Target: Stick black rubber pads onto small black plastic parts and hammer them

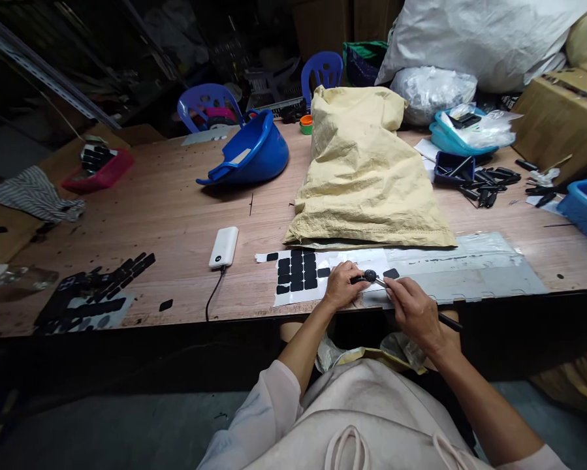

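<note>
Cream apron [293, 444] nearest, below table [175, 228]. Left hand [341, 286]: fingers pinching black round-headed piece [370, 276], apparently steadying it. Right hand [417, 313]: fingers gripping slim tool [380, 282], angled towards piece. Piece between hands, near black pads [297, 267], likely placed within reach.

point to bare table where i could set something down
The widest bare patch lies between the white power bank, blue basin and pink basin. A smaller one lies between the grey sheet and the black handles. Crowded: around the left hand and right hand, by the black pads, and the table's near left corner.
</note>
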The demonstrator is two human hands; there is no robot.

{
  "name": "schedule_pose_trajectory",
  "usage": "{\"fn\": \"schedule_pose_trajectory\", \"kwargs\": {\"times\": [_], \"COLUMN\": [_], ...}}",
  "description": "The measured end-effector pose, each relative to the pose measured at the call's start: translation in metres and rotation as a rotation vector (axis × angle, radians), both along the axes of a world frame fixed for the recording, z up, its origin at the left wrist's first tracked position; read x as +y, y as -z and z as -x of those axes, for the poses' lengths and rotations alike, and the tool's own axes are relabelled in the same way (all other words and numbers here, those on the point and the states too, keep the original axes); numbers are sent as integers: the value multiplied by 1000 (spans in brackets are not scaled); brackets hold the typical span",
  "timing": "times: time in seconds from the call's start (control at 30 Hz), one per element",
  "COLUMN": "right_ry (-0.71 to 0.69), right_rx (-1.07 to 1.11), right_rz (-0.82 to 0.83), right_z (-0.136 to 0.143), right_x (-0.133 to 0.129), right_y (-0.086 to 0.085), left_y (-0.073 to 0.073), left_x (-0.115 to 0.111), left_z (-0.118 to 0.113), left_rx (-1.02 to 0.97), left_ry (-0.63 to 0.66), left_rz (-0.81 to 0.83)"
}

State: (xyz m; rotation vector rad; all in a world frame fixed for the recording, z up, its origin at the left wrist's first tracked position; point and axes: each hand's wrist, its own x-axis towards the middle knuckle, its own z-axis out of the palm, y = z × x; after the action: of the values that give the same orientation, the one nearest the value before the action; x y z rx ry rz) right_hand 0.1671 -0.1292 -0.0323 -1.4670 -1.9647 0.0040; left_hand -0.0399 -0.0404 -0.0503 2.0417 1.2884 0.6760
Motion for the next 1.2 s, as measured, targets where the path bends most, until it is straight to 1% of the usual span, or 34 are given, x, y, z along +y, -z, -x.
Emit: {"fn": "schedule_pose_trajectory", "kwargs": {"times": [0.1, 0.3, 0.43, 0.53, 0.63, 0.73, 0.83, 0.9, 1.03, 1.2], "right_ry": [18, 76, 61, 70, 119, 168, 183, 202, 239, 242], "right_rx": [-46, 57, -8, 1, 9, -68, -157, -186, -178, -167], "right_rz": [10, -27, -6, 19, -10, -31, -27, -39, -57, -20], "right_z": [-2, -9, -12, -20, -38, -67, -91, -100, -100, -96], "right_x": [0, -2, -5, -2, 11, 31, 47, 53, 54, 52], "right_y": [2, 1, 3, 4, 4, 6, 13, 18, 26, 25], "left_y": [2, 5, 4, 3, 2, 1, -2, -4, -7, -9], "left_x": [0, 0, -1, -1, -1, -1, -2, -2, -3, -4], "left_z": [-1, -1, -2, -2, -1, -1, -1, -1, -1, 1], "left_rx": [-19, -31, -36, -30, -26, -16, 1, 11, 34, 51], "left_ry": [-4, -15, -19, -21, -21, -21, -15, -11, -8, -8], "left_rz": [-11, -22, -29, -25, -15, -16, -19, -13, 0, -3]}}
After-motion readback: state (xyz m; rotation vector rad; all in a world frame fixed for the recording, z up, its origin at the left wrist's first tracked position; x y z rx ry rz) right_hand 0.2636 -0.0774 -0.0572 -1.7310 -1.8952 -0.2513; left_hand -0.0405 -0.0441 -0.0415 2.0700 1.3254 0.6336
